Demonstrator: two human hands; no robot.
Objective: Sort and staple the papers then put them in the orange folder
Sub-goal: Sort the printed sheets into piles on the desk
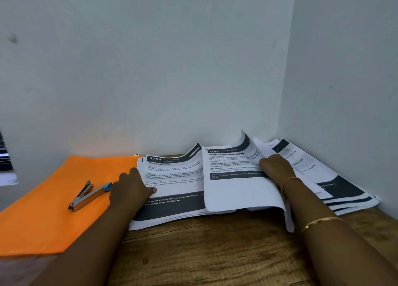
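Note:
An orange folder [49,199] lies flat on the left of the wooden desk [215,253]. On it rests a metal stapler [89,196] with a blue end. A stack of printed papers [172,184] headed 2754 lies in the middle; my left hand [131,186] rests on its left edge, thumb on the top sheet. A sheet headed 2748 [234,178] is lifted and curled over the stack, gripped at its right side by my right hand [276,167]. More papers [336,184] are fanned out in the right corner.
White walls close the desk behind and on the right, meeting in a corner behind the fanned papers. A window blind [5,156] shows at the far left. Bare desk wood lies in front between my forearms.

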